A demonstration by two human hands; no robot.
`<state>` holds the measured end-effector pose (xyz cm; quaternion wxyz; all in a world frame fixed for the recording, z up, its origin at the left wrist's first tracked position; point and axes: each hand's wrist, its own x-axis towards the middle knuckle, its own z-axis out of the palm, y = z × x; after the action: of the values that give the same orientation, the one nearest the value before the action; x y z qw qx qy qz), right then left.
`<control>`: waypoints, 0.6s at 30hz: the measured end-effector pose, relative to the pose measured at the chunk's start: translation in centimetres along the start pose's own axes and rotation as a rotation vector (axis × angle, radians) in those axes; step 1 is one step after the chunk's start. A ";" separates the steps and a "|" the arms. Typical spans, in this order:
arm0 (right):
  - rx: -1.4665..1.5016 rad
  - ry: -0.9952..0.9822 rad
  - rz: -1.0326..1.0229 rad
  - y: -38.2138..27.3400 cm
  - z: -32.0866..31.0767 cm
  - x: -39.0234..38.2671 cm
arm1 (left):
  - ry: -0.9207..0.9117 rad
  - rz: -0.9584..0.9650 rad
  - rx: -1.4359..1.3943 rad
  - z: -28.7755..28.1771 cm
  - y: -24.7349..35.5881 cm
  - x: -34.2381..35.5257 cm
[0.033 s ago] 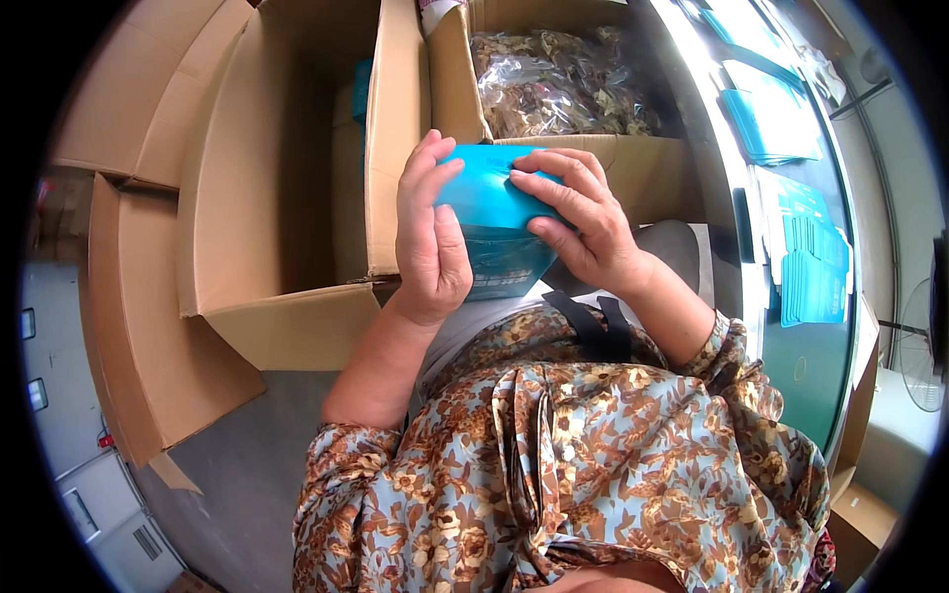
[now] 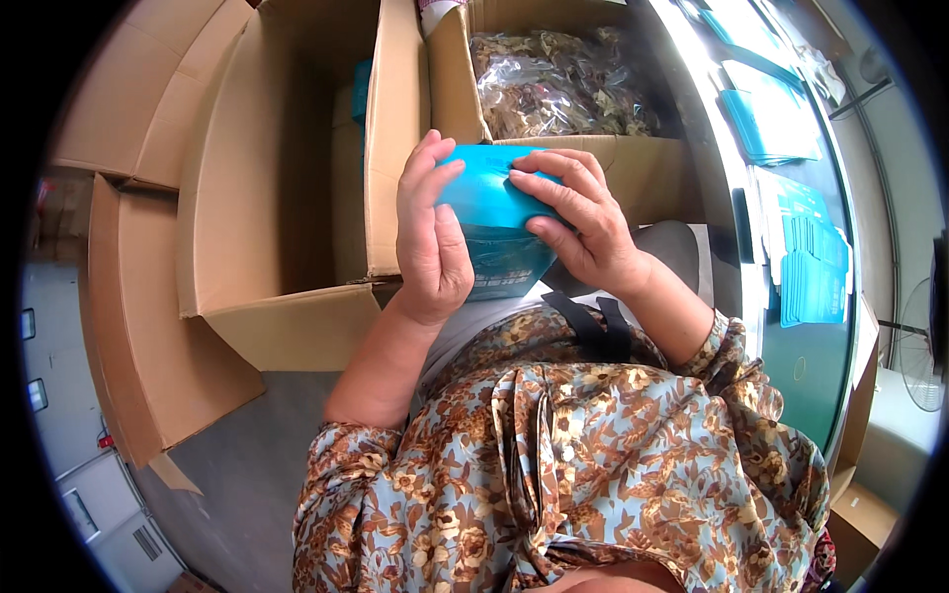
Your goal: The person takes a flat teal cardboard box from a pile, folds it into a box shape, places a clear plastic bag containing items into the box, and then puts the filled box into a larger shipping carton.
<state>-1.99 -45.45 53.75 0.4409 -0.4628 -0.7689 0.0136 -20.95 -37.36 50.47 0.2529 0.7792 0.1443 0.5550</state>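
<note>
A turquoise package (image 2: 499, 188) with a smooth, slightly creased top and printing on its near face stands upright in front of my waist. My left hand (image 2: 433, 232) cups its left side, with fingers raised along the edge and the thumb at the near corner. On the right, my right hand (image 2: 583, 212) has its fingers resting on the top and the thumb against the near upper edge. The package's underside and far face are hidden.
An open cardboard box (image 2: 267, 198) stands to the left, with something turquoise partly visible inside. Ahead, another carton (image 2: 623, 163) holds clear bags of dried brownish flakes (image 2: 563, 84). Flat turquoise packets (image 2: 816, 272) lie stacked on a green-topped table (image 2: 801, 381) at right.
</note>
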 end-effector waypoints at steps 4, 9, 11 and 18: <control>-0.011 -0.013 -0.034 0.8 -0.5 0.3 | 0.116 -0.037 -0.175 0.8 -0.3 -0.4; -0.022 -0.002 -0.098 0.9 -0.4 0.3 | 0.003 0.071 -0.044 -0.3 -0.3 0.0; -0.036 0.014 -0.112 0.9 -0.3 0.2 | -0.020 0.062 -0.056 -0.8 -0.6 -0.2; -0.029 0.077 -0.180 1.1 -0.3 0.7 | 0.021 -0.067 -0.131 -1.0 0.2 -0.1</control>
<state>-1.11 -44.42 53.93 0.4627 -0.3986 -0.7900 -0.0551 -21.93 -37.38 50.72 0.3200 0.7498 0.1362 0.5628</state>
